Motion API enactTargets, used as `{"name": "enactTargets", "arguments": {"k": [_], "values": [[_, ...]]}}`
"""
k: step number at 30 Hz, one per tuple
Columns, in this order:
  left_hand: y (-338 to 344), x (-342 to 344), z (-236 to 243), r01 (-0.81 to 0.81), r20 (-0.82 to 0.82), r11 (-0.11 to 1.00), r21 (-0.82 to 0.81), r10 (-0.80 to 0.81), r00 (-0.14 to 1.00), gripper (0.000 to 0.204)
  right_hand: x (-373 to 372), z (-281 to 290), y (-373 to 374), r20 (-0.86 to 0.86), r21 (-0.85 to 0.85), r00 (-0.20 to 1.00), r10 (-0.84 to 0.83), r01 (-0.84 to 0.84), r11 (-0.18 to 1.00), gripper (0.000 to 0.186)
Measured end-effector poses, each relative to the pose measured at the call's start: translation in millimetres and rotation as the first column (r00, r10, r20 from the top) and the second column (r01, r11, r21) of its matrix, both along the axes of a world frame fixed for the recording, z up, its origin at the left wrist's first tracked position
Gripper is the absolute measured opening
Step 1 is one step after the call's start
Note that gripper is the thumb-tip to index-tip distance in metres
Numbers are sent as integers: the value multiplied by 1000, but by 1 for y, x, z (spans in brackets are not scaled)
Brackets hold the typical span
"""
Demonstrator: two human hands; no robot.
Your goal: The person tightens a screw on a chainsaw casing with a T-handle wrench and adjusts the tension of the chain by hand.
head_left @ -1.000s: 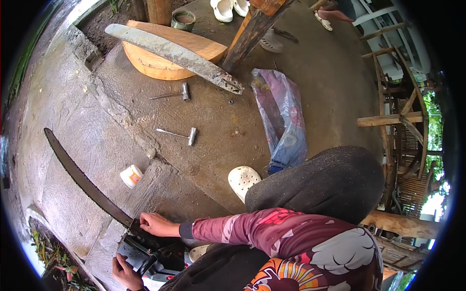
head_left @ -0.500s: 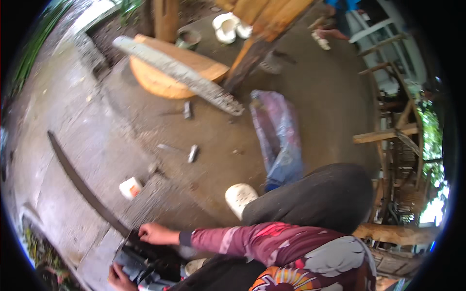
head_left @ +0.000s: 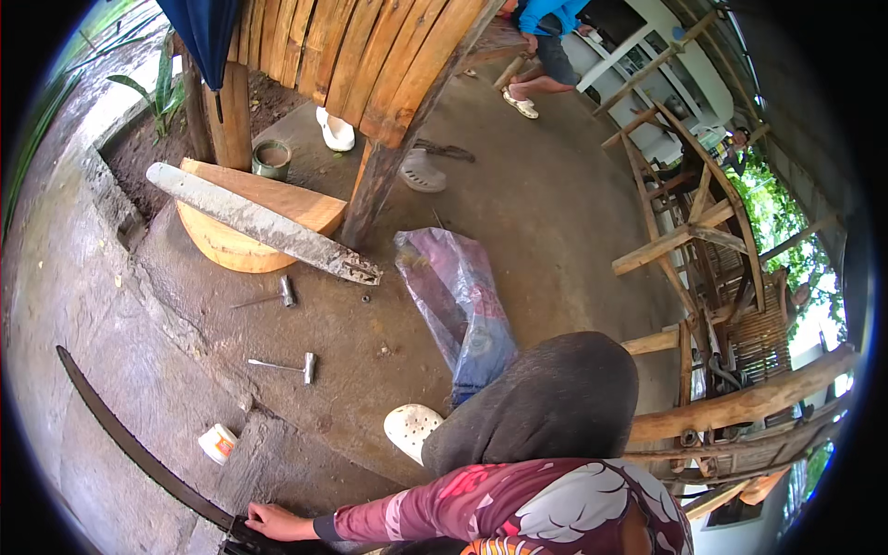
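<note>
Right hand [head_left: 280, 522] at the base of a chainsaw [head_left: 139, 454]; log slice taken as reference

Surface: the concrete floor [head_left: 564, 259] around me is rough and damp-looking, with a raised seam running on the near side of the log slice [head_left: 287, 197]. A long grey bar [head_left: 264, 223] lies across that slice, one end overhanging. Two T-shaped tools lie on its near side, the first [head_left: 288, 292] close to it, the second [head_left: 309, 368] farther off. A white tub [head_left: 218, 444] lies beyond them, tilted. A crumpled plastic bag [head_left: 453, 287] is to the right of the slice.

Room: a small pot [head_left: 271, 159] stands just behind the slice. A slatted wooden piece [head_left: 361, 60] rises behind and to the right. A co-worker in blue [head_left: 548, 55] is well behind it, also to the right; a timber railing [head_left: 749, 407] runs far to the right.

Hand: the chainsaw's bar extends on the near side of the slice, well apart and leftward; most of its body is cut off from view. The right hand has its fingers bent and partly closed, fingertips down at the black part where bar meets body. Whether it grips there, I cannot tell. The left hand is out of view; its state cannot be told.
</note>
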State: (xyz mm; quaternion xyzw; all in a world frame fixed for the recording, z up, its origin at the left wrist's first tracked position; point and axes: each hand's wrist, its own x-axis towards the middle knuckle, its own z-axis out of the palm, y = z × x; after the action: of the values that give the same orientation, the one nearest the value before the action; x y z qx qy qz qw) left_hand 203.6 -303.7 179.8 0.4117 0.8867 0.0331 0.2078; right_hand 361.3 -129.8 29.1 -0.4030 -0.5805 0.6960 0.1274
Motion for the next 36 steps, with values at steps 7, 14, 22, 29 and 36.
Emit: {"name": "enactTargets", "arguments": {"k": [7, 14, 22, 29, 36], "values": [[46, 28, 32, -405, 84, 914, 24, 402, 912, 46, 12, -3, 7, -122, 129, 992, 17, -1, 992, 26], [45, 26, 30, -373, 54, 927, 29, 371, 927, 45, 0, 0, 10, 58, -39, 998, -2, 4, 999, 25], [-2, -10, -15, 90, -143, 987, -133, -109, 984, 51, 7, -10, 6, -10, -19, 1000, 16, -16, 1000, 27], [34, 20, 24, -407, 186, 913, 38, 393, 900, 37, 3, -16, -3, -5, 8, 999, 49, -49, 999, 26], [53, 30, 28, -455, 204, 889, 55, 436, 876, 40, 5, -27, 6, 65, 128, 997, 41, -49, 991, 25]]}}
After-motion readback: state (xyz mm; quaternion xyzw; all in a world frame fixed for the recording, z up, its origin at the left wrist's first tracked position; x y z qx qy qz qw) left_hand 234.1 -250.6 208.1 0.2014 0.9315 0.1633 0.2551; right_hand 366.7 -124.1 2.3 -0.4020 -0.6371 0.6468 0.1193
